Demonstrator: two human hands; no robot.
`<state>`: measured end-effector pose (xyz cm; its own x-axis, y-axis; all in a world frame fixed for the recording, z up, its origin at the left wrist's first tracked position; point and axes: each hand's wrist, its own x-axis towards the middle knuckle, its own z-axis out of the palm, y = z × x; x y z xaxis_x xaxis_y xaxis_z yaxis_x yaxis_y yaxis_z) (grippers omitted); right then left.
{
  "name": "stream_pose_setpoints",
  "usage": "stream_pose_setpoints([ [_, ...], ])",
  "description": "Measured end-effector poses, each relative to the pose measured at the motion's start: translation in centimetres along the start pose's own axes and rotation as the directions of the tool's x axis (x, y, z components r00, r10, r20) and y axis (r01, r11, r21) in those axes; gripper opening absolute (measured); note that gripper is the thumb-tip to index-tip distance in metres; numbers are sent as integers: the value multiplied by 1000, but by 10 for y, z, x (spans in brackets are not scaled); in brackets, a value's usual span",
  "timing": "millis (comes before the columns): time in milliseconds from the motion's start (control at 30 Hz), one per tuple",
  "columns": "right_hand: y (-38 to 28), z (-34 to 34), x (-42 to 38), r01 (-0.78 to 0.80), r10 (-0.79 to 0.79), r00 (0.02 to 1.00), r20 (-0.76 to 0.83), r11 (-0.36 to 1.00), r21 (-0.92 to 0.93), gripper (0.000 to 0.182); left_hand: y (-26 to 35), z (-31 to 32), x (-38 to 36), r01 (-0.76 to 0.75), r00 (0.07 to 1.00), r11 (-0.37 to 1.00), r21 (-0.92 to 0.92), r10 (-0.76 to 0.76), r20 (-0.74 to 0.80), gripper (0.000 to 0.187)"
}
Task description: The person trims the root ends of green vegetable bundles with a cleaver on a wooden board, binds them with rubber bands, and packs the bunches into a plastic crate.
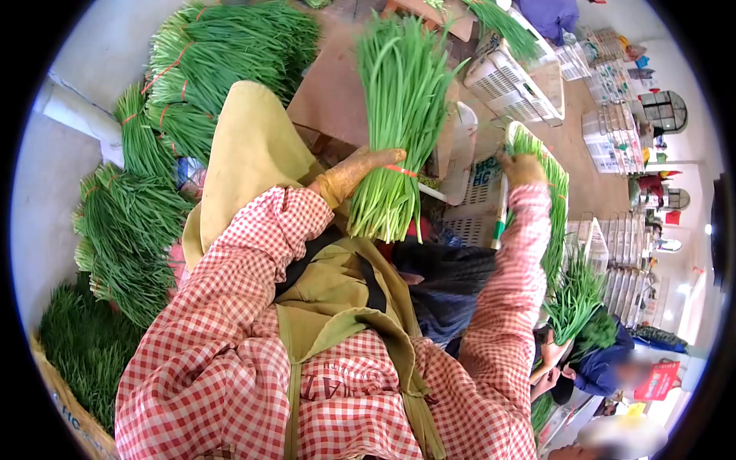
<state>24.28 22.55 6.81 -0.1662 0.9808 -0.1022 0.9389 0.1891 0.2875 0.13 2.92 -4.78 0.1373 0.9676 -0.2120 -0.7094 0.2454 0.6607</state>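
Pretty bright, soft light overall, with small glaring white spots off to the right of the hands [524,170]. Fisheye bends everything near the black rounded border. Leaves look crisp, but the far right side gets kinda soft and washed out.

Bundles of stalks [230,57] are piled at the far left; a container [64,402] is set at the near left. In the centre, a held bundle [402,115] is gripped by the left hand [359,170]. Loose stalks [553,176] are laid along the right; beyond them, crates [612,146] are placed, with a co-worker [606,372] seen at the near right.
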Motion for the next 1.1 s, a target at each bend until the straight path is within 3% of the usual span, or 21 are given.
stream_pose_setpoints([
  [33,4,26,-5,208,-166,965,-203,955,209,43,2,4,-1,-34,998,998,47,36,-43,51],
  [67,-17,8,-38,156,-74,986,-151,746,648,28,-3,2,5,-57,998,998,15,58,-31,53],
  [100,-25,28,-45,402,-130,914,-385,434,807,19,-3,4,6,-58,998,998,20,58,-29,53],
  [133,-47,25,-61,452,-112,892,-438,283,846,19,-4,7,5,-75,997,997,34,76,-29,53],
  [167,-60,18,-71,597,-168,786,-595,454,661,20,-5,9,4,-92,995,995,49,93,-28,52],
  [200,-78,1,-90,649,-188,755,-629,358,672,23,-5,9,2,-53,998,998,30,54,-31,54],
  [233,-89,0,-93,660,-234,749,-620,354,663,28,-8,12,1,-44,999,998,40,45,-23,54],
  [300,-109,-11,-105,509,-282,861,-424,452,733,31,-11,17,3,-159,987,983,94,156,33,56],
  [400,-128,10,-100,591,-330,799,-502,580,561,24,-27,10,9,-213,976,974,79,209,59,61],
  [433,-130,20,-98,630,-324,768,-552,536,561,20,-31,8,11,-207,977,977,42,205,53,63],
  [500,-126,24,-100,447,-209,889,-408,206,870,17,-23,13,8,-195,979,979,60,190,79,68],
  [567,-114,32,-95,306,102,951,-292,-163,938,16,-21,17,8,-274,959,958,84,266,94,65],
  [600,-102,37,-90,211,81,977,-198,-221,952,39,-20,18,7,-252,964,967,50,246,104,71],
  [633,-102,47,-87,222,88,974,-207,-226,949,39,-22,18,9,-257,962,965,57,249,114,71],
  [700,-112,46,-94,371,48,924,-378,-348,861,68,-25,21,9,-296,954,946,132,285,94,75],
  [733,-107,45,-95,271,-138,935,-327,-316,909,88,-27,22,6,-263,965,944,197,252,79,79],
  [767,-110,46,-97,272,-123,938,-324,-320,908,88,-30,23,7,-255,966,945,205,241,88,79],
  [833,-123,46,-94,51,-169,966,-196,-618,785,72,-32,26,10,-341,940,891,300,331,86,83],
  [933,-137,63,-94,182,-56,957,-285,-650,738,58,-14,27,14,-412,907,851,327,417,57,79],
  [1033,-145,39,-111,70,-119,975,-185,-631,772,51,-9,8,18,-415,902,846,335,431,28,62],
  [1100,-143,59,-101,79,-96,978,-185,-652,754,47,0,6,14,-213,977,958,192,211,29,54],
])
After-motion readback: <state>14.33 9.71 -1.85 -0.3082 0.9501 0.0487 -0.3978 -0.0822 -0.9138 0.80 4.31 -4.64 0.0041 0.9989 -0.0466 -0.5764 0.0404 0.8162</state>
